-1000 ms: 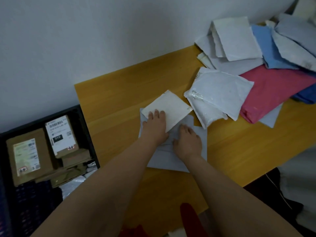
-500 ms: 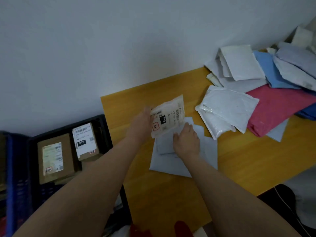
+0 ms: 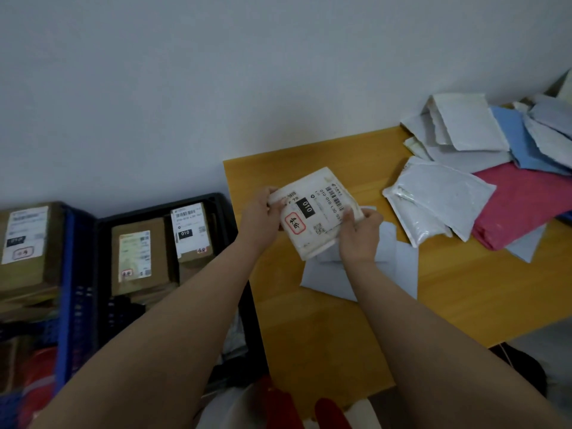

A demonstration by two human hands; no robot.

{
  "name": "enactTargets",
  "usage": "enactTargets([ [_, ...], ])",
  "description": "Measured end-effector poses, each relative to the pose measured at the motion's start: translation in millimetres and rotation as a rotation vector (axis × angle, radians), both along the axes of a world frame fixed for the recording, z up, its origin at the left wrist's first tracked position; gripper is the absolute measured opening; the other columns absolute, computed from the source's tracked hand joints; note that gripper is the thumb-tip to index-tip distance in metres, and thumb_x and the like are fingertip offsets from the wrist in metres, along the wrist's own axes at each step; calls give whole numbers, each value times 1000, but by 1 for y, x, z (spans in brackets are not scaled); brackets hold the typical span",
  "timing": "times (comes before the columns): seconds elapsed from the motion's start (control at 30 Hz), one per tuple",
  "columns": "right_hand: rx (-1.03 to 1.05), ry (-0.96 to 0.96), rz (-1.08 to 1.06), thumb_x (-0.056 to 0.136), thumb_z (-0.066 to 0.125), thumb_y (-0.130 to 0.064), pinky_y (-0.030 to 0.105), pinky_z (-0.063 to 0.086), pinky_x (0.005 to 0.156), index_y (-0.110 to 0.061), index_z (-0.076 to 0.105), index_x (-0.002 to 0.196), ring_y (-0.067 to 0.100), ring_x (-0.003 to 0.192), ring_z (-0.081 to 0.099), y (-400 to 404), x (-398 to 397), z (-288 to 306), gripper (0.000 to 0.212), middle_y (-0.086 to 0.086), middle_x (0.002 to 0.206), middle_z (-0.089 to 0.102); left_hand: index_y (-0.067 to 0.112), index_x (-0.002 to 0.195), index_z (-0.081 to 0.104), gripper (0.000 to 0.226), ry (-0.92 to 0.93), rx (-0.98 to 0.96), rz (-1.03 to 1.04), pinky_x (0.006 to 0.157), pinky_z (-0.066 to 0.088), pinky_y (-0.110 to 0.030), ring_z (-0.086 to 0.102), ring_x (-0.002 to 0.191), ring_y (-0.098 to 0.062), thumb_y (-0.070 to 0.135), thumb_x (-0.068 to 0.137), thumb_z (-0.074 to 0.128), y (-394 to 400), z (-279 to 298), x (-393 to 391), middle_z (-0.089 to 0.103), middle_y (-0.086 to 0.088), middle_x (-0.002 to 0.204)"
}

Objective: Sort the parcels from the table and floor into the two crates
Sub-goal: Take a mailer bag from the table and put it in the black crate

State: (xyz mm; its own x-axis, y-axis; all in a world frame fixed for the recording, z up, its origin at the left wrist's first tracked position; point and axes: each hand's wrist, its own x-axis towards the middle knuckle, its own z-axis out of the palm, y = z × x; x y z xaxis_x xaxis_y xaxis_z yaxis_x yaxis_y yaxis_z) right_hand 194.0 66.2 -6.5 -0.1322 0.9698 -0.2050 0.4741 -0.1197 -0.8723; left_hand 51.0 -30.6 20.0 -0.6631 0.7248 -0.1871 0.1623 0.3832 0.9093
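Note:
A small white padded parcel [image 3: 315,212] with a label reading 010 is held above the left end of the wooden table [image 3: 464,289], label up. My left hand [image 3: 260,212] grips its left edge and my right hand [image 3: 359,233] pinches its right edge. Below it on the table lies a pale grey flat mailer [image 3: 399,267]. A black crate [image 3: 102,243] to the left of the table holds brown boxes with labels. A blue crate [image 3: 69,274] further left holds another labelled brown box [image 3: 24,243].
A pile of white, grey, blue and pink mailers [image 3: 510,168] covers the table's right end against the wall. A white bubble mailer [image 3: 433,202] lies nearest my hands. Red shapes [image 3: 328,410] show at the bottom edge, below the table's front edge.
My left hand lifted the white parcel off the grey mailer and turned it label up. My right hand left the grey mailer and took the parcel's right edge. The view swung left.

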Motion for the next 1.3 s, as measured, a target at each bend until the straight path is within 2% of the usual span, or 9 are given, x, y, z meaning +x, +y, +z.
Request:
enactTargets([
  [0.23,-93,123,-43,96,53,-42,36,53,83,-9,24,145,24,98,63,-16,-9,4,65,6,107,59,10,114,47,15,-182,120,192,71,61,-35,67,96,-21,14,100,50,-12,1,9,63,-11,112],
  [0.33,7,62,65,99,48,-40,27,53,66,-11,40,132,12,81,62,-21,-12,6,44,-7,83,56,9,119,45,22,-234,126,194,74,60,-36,67,100,-22,16,99,52,-16,0,15,63,-12,115],
  [0.43,60,67,35,101,46,-34,46,57,71,-13,47,119,15,79,62,-17,-15,11,28,-6,79,56,9,126,46,32,-248,144,185,68,60,-29,67,97,-16,20,98,55,-23,0,15,65,-6,113],
  [0.63,108,47,66,100,48,-33,46,57,69,-19,47,107,21,82,66,-14,-15,18,15,-4,76,57,12,125,46,33,-272,202,187,66,59,-25,70,92,-15,21,96,59,-33,-1,15,68,-7,110],
  [0.8,117,-21,161,99,49,-38,46,56,68,-18,48,111,18,71,62,-33,-23,4,23,-5,69,55,17,120,46,31,-226,159,195,68,59,-27,70,91,-14,22,94,62,-59,-7,9,68,-6,109],
  [0.9,34,-61,335,94,57,-45,43,55,69,-19,48,117,16,76,63,-56,-37,-10,36,-7,76,58,15,117,47,32,-155,7,155,73,60,-32,69,92,-15,24,92,64,-97,-16,-10,69,-5,108],
  [1.0,-62,-100,568,88,67,-41,28,51,64,-20,47,124,9,83,62,-91,-58,-24,47,-10,90,60,7,107,52,30,-127,-156,180,78,59,-39,68,94,-23,16,87,71,-148,-28,-36,68,-11,104],
  [1.13,-216,-192,856,86,70,-25,44,51,92,-18,38,137,22,111,58,-144,-89,-42,60,4,125,58,7,99,53,29,-110,-297,276,76,56,-34,65,89,-24,9,82,76,-215,-47,-56,68,-10,98],
  [1.3,-166,-460,1112,83,71,-21,38,50,84,-13,42,128,27,109,59,-196,-103,-70,54,8,124,58,15,131,40,63,-98,-487,240,63,46,-22,61,82,-11,12,80,77,-276,-82,-51,63,3,91],
])
